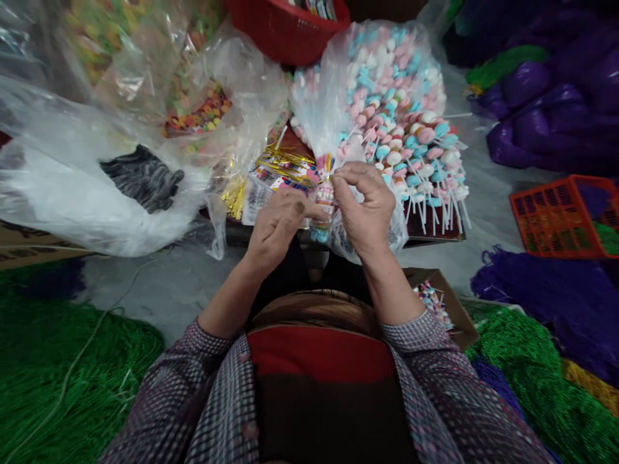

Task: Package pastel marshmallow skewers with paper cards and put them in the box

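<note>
A small clear candy packet (323, 198) with a printed, gathered top is between my hands at the table's near edge. My right hand (366, 205) pinches at its narrow neck, thumb against forefinger. From the other side, my left hand (279, 225) grips the packet's body, its index finger lying across the front; the other fingers are partly hidden. Gold twist ties (285, 161) lie just beyond my left hand, on top of flat printed bags (261, 190). Blue-green candy shows at the packet's lower end.
Pink, white and blue candy sticks (425, 154) are heaped at the right. A red basin (290, 32) stands behind. Plastic bags (120, 84) of coloured candy rings cover the left. An orange crate (546, 216), a cardboard box (457, 309) and green netting (72, 361) surround the table.
</note>
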Motion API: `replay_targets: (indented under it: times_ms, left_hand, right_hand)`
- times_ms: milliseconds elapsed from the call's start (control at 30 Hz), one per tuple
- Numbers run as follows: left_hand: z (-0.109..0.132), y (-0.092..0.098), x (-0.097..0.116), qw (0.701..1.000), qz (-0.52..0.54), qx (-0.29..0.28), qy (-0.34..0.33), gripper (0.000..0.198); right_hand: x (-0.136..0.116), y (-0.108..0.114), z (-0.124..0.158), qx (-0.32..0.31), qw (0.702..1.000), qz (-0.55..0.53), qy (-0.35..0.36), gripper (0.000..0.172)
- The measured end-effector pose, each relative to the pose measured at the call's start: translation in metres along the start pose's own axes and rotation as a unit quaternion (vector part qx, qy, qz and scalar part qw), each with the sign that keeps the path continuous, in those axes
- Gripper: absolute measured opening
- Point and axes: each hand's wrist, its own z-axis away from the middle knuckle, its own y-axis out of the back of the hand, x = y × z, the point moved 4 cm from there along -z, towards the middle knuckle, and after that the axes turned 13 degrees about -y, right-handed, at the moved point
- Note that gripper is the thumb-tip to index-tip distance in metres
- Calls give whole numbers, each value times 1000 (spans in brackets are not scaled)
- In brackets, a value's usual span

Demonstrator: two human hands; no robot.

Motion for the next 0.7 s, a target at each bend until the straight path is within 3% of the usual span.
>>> replay_targets:
  times_ms: [67, 167, 267, 433, 533, 700]
  left_hand:
    - [-5, -6, -5, 999, 15, -36, 7, 30]
    - [-18, -12, -6, 992, 104, -29, 57, 57]
    - [-25, -11, 5, 988, 143, -15, 55, 67]
    - [-14, -5, -9, 993, 42, -59, 89, 43]
    - [-14, -7, -23, 993, 38, -59, 95, 47]
    - [-19, -6, -12, 995, 55, -80, 35, 27]
  right_hand:
    - [-7, 2, 2, -4, 1000, -7, 11, 22]
    - [-13, -1, 11, -35, 998, -18, 41, 18]
    - [-8, -6, 15, -69, 997, -15, 44, 14]
    - [-4, -5, 14, -54, 998, 9, 16, 16]
    - [-5, -4, 19, -45, 999, 6, 25, 13]
    - [10, -7, 27, -122, 989, -81, -33, 12]
